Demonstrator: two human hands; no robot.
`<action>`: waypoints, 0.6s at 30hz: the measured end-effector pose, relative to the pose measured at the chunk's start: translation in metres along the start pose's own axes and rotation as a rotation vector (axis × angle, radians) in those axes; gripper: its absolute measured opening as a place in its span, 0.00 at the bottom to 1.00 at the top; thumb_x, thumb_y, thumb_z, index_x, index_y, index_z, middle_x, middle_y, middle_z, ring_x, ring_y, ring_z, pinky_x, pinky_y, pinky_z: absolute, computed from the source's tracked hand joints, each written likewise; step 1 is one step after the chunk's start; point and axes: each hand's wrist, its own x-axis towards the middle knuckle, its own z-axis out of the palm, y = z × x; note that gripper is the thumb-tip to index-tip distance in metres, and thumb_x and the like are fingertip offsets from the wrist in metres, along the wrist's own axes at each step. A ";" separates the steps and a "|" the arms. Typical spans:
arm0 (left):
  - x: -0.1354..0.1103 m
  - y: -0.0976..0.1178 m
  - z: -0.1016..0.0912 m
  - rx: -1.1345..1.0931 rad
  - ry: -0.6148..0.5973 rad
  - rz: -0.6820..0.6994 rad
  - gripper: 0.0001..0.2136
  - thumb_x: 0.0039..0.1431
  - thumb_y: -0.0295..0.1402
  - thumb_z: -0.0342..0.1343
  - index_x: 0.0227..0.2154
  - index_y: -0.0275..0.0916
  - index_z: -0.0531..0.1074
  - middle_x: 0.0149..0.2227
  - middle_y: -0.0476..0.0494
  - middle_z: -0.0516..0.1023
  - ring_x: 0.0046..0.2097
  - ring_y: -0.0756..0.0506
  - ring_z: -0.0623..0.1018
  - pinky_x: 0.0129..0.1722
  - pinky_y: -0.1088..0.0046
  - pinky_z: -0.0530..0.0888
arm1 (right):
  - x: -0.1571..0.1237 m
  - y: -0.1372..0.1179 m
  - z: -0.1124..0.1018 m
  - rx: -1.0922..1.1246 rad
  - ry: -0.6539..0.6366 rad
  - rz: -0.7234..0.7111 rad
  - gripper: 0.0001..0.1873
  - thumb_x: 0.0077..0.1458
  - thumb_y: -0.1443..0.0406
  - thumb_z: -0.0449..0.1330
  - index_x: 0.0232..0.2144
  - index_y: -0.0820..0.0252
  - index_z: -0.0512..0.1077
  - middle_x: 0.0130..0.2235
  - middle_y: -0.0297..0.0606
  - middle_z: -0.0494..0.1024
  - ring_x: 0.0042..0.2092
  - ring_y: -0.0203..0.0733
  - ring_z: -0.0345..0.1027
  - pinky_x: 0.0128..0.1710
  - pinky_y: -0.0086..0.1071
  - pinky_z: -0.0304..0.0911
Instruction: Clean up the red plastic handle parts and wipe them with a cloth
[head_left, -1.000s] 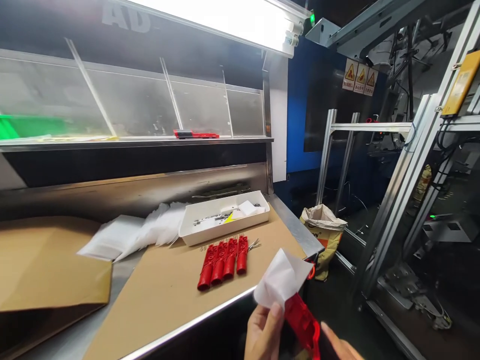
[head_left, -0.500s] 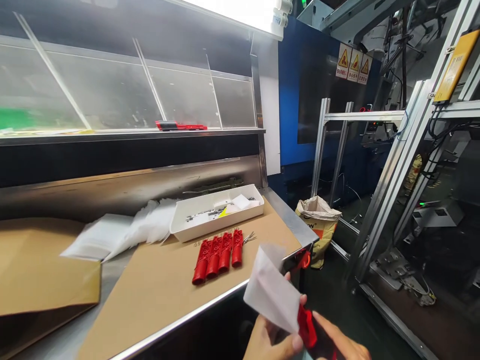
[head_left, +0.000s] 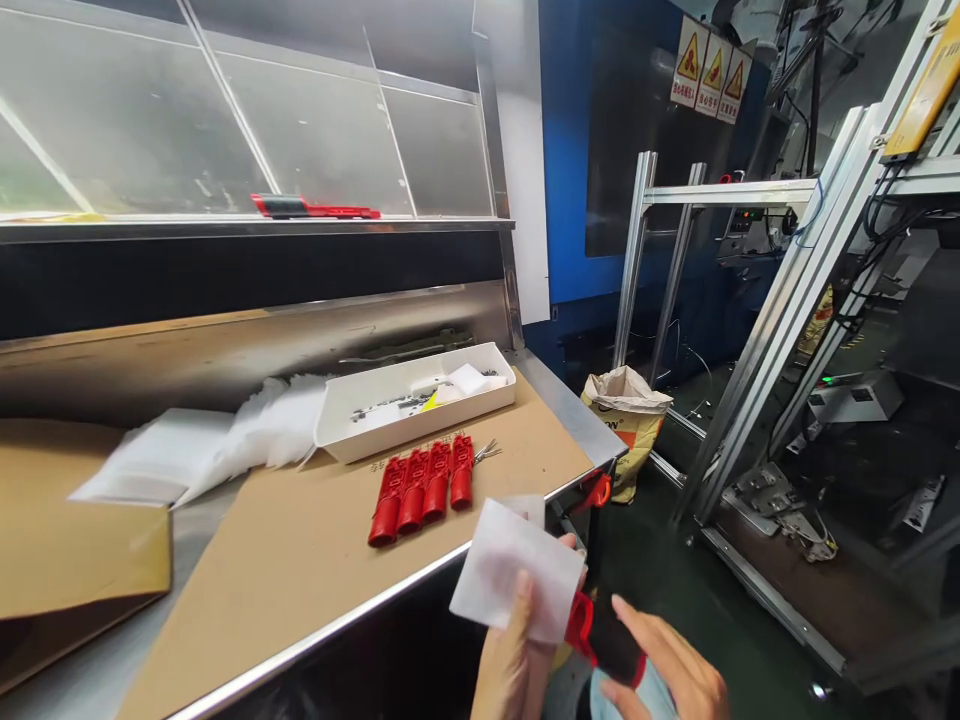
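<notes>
Left hand (head_left: pixel 517 655) pinching a white foam pouch (head_left: pixel 517 570), right hand (head_left: pixel 667 670) gripping a red and black part (head_left: pixel 600 630) at the pouch's edge, four red parts (head_left: pixel 420 487) on the cardboard-covered worktop (head_left: pixel 300 570), white tray (head_left: pixel 416 400) behind

Four red plastic parts (head_left: pixel 420 488) side by side on the cardboard, one white tray (head_left: pixel 415 400) beyond them — three yellow warning signs (head_left: pixel 711 66) far right.

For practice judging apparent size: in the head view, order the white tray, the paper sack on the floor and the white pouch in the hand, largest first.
1. white tray
2. white pouch, though nearness to the camera inflates it
3. paper sack, farther off, so its rank against the pouch is unsure
</notes>
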 end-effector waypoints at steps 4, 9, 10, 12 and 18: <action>-0.002 -0.016 0.003 -0.016 -0.039 -0.084 0.45 0.50 0.44 0.67 0.67 0.45 0.48 0.45 0.37 0.81 0.48 0.36 0.79 0.54 0.59 0.73 | 0.001 -0.003 -0.002 -0.044 0.022 0.091 0.33 0.57 0.43 0.55 0.57 0.55 0.66 0.41 0.41 0.83 0.39 0.49 0.78 0.38 0.35 0.72; -0.001 -0.024 -0.002 0.050 -0.139 -0.141 0.45 0.52 0.47 0.65 0.67 0.40 0.48 0.47 0.34 0.80 0.54 0.34 0.75 0.58 0.57 0.67 | 0.004 -0.014 -0.002 0.104 -0.027 0.258 0.40 0.54 0.35 0.47 0.58 0.53 0.60 0.35 0.38 0.83 0.35 0.51 0.79 0.32 0.35 0.69; -0.001 -0.024 -0.006 0.082 -0.162 -0.160 0.44 0.51 0.48 0.65 0.66 0.40 0.50 0.47 0.34 0.80 0.56 0.34 0.74 0.59 0.57 0.66 | 0.005 -0.016 -0.002 0.132 -0.040 0.296 0.41 0.53 0.34 0.46 0.58 0.53 0.60 0.32 0.38 0.83 0.33 0.51 0.78 0.30 0.34 0.68; -0.001 -0.026 -0.015 0.169 -0.207 -0.212 0.41 0.51 0.49 0.65 0.64 0.42 0.56 0.49 0.36 0.79 0.58 0.34 0.71 0.60 0.56 0.65 | 0.008 -0.020 -0.005 0.191 -0.059 0.376 0.40 0.54 0.35 0.46 0.57 0.54 0.61 0.27 0.35 0.82 0.27 0.49 0.76 0.26 0.33 0.65; 0.006 -0.031 -0.053 0.324 -0.404 -0.231 0.27 0.43 0.46 0.71 0.47 0.42 0.78 0.50 0.36 0.79 0.61 0.29 0.67 0.59 0.53 0.65 | 0.014 -0.016 -0.016 0.208 -0.064 0.422 0.40 0.55 0.35 0.45 0.57 0.56 0.59 0.21 0.29 0.78 0.25 0.44 0.72 0.30 0.31 0.63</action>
